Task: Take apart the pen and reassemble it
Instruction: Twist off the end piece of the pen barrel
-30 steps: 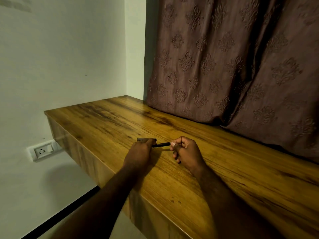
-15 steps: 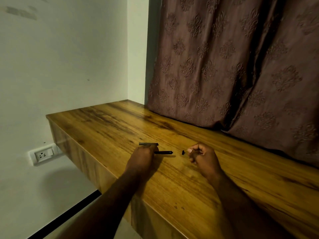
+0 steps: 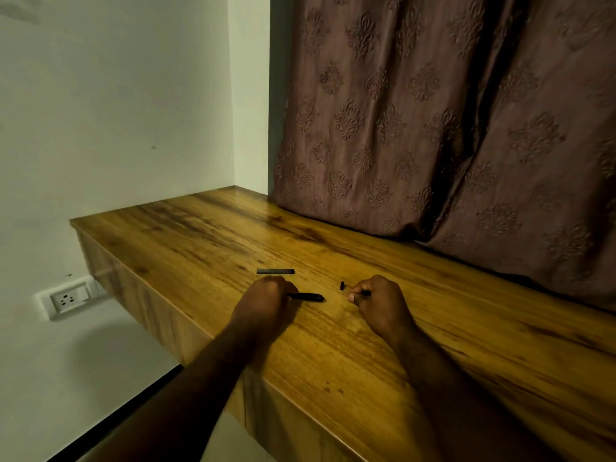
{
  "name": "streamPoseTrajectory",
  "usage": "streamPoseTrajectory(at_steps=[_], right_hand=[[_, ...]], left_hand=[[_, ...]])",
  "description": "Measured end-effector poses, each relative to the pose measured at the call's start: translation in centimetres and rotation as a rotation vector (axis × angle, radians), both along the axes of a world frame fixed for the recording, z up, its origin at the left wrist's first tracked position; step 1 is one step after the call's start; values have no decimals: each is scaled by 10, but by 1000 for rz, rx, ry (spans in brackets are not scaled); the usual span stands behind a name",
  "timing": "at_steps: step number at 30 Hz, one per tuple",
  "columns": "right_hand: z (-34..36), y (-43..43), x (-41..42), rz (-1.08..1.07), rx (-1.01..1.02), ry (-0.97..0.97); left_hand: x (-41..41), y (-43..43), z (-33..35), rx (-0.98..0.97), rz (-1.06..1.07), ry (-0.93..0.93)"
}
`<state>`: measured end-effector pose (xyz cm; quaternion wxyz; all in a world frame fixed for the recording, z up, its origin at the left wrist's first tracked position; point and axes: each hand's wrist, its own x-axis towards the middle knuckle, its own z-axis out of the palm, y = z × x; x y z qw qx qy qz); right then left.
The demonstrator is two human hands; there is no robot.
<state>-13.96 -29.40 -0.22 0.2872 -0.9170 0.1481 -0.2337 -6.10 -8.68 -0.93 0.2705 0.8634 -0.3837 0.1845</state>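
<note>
My left hand (image 3: 266, 300) grips one end of the black pen barrel (image 3: 308, 297), which points right just above the wooden desk (image 3: 206, 241). A short gap to the right, my right hand (image 3: 378, 300) pinches a small black pen part (image 3: 346, 287) with a wider dark end facing the barrel. The dark pen cap (image 3: 275, 271) lies flat on the desk just beyond my left hand, touched by neither hand.
A brown patterned curtain (image 3: 433, 128) hangs down onto the back of the desk. The desk's front edge (image 3: 186, 321) runs diagonally below my forearms. A white wall socket (image 3: 68, 299) sits on the wall at lower left.
The small part has come off the barrel's end. My right hand has drawn it away to the right, opening a gap. My left hand keeps holding the barrel.
</note>
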Motion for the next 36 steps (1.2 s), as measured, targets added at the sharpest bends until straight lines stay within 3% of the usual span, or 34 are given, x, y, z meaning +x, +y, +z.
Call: streamPoseTrajectory(at_steps=[15, 21, 25, 29, 36], right_hand=[[-2, -10, -1, 2, 52, 22], [1, -9, -2, -20, 122, -99], [3, 10, -7, 95, 45, -129], [4, 40, 1, 231, -64, -23], [0, 47, 13, 206, -201, 10]], left_hand=[[7, -1, -6, 22, -32, -58], [5, 0, -1, 29, -40, -48], [6, 1, -4, 44, -66, -28], [7, 0, -5, 52, -48, -25], [10, 0, -9, 52, 56, -30]])
